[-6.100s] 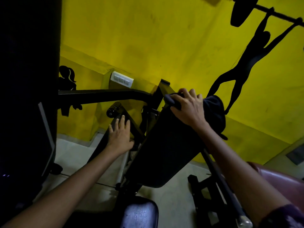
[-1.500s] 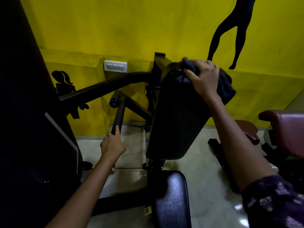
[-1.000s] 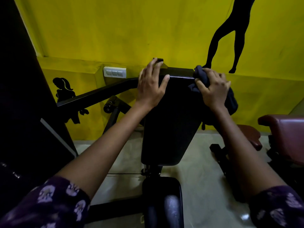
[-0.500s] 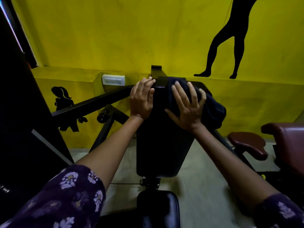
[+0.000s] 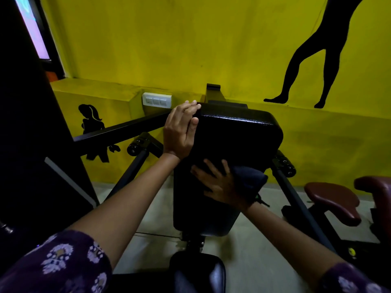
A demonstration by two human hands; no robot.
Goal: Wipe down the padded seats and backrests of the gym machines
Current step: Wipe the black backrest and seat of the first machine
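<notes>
cloth (image 5: 249,175) now lower on backrest (image 5: 230,144)

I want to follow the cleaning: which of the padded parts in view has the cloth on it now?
The black backrest; the right hand presses the dark cloth on it.

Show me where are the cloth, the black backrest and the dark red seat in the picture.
cloth (image 5: 249,176): head view, on the bunched fabric right of the fingers.
black backrest (image 5: 237,134): head view, on its upper padded face.
dark red seat (image 5: 334,197): head view, on its top surface.
</notes>
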